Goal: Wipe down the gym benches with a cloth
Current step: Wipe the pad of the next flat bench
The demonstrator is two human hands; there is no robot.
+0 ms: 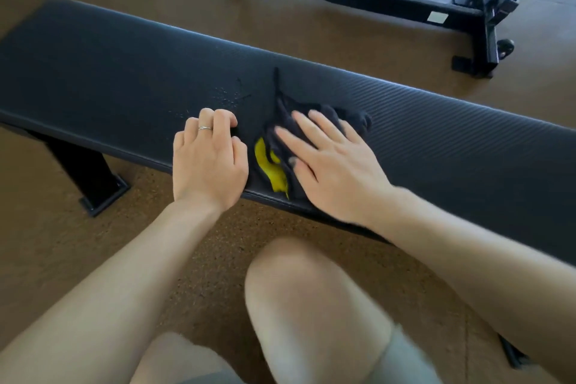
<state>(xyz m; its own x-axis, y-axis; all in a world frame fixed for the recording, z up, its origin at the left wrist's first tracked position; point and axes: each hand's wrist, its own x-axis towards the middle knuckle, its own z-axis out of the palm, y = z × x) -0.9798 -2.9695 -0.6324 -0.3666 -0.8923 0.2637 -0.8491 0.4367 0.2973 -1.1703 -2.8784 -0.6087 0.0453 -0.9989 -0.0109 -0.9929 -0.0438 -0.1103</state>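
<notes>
A long black padded gym bench (436, 121) runs across the view from upper left to right. A dark crumpled cloth (280, 121) with a yellow patch lies on its near half. My right hand (333, 165) lies flat on the cloth, fingers straight and spread, pressing it to the pad. My left hand (208, 159), wearing a ring, rests on the bench just left of the cloth with its fingers curled at the cloth's edge; whether it grips the cloth is hidden. Small wet droplets (227, 97) dot the pad beyond the left hand.
A black adjustable bench frame (436, 6) stands on the floor beyond, upper right. The flat bench's left leg and foot (103, 193) sit on the brown speckled floor. My bare knees (311, 290) are close under the bench's near edge.
</notes>
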